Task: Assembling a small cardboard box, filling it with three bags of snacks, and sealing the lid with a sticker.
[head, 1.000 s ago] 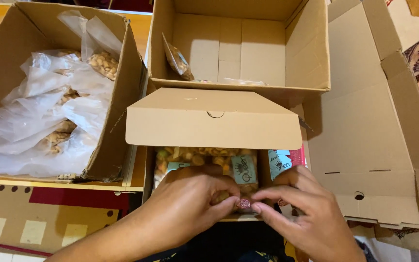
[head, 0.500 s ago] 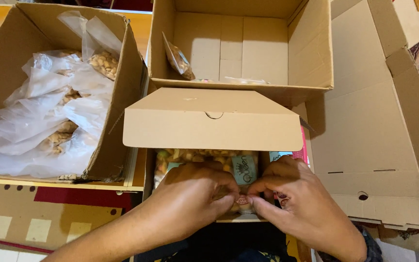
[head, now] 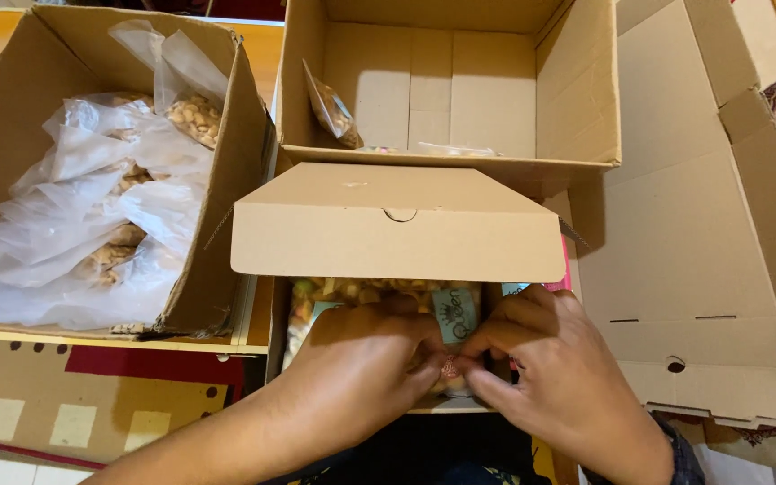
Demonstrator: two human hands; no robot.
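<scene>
While both hands pinch a small reddish piece (head: 448, 367) over the snack-filled small box (head: 379, 296), its lid (head: 397, 224) overhangs at twelve o'clock, left hand (head: 361, 368) and right hand (head: 541, 359) fingertips meeting.

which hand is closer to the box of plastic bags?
Left. The left hand is over the small box, just right of the bag box; the right hand is beyond it.

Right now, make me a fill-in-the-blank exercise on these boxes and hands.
1. Both hands, left hand and right hand, pinch a small ____ object.
2. The small box has its lid ____.
3. The left box holds clear ____ bags of snacks.

Missing words: reddish; open; plastic
</scene>
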